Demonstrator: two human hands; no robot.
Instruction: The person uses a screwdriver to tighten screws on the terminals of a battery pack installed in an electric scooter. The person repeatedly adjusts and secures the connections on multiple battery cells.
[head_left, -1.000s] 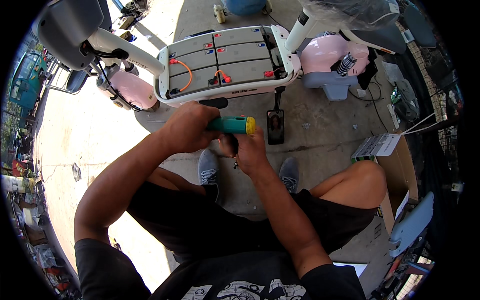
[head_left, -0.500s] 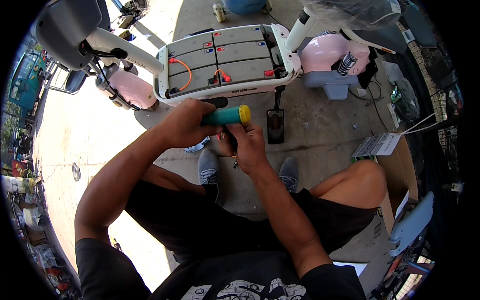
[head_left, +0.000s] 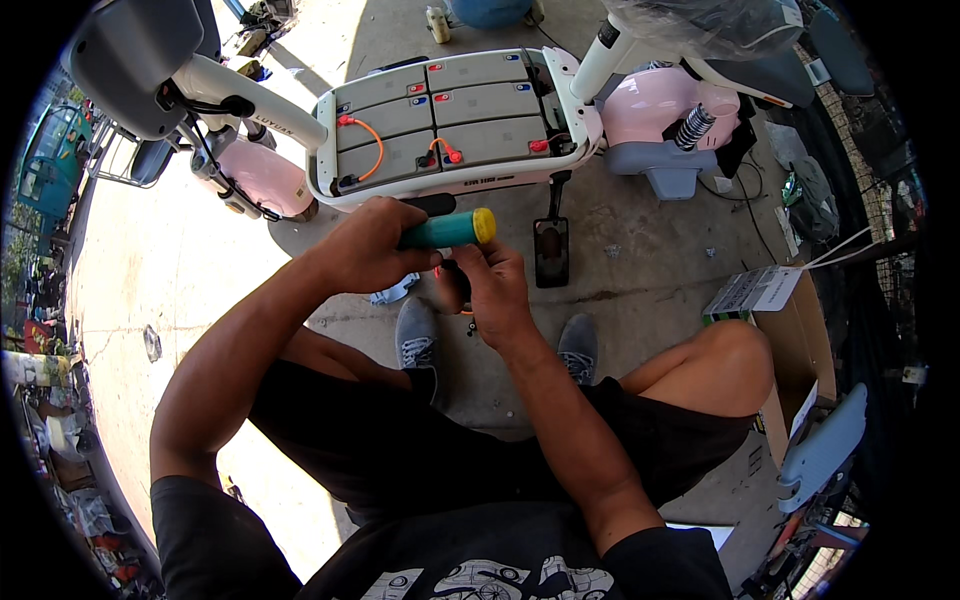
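Observation:
My left hand (head_left: pixel 372 243) is closed around a thick teal cylinder with a yellow end (head_left: pixel 442 231), which looks like a tool handle and lies nearly level. Just below it, my right hand (head_left: pixel 500 298) is pinched close to the cylinder. From under its fingers shows a bit of orange cable (head_left: pixel 467 313), mostly hidden, with a small red part beside it. Both hands are in front of a white vehicle deck (head_left: pixel 420 188) holding several grey batteries (head_left: pixel 490 108). Short orange cables (head_left: pixel 379 150) with red and black ends join some of the batteries.
A black pedal (head_left: pixel 551 250) sticks out from the deck toward me. Pink and white vehicle parts (head_left: pixel 655 110) stand at both sides. An opened cardboard box (head_left: pixel 790 330) is by my right knee. A blue cloth (head_left: pixel 395 290) lies near my left shoe (head_left: pixel 416 335).
The teal cylinder has shifted slightly left with my left hand. My right hand has moved slightly left and up with it. All else stays put.

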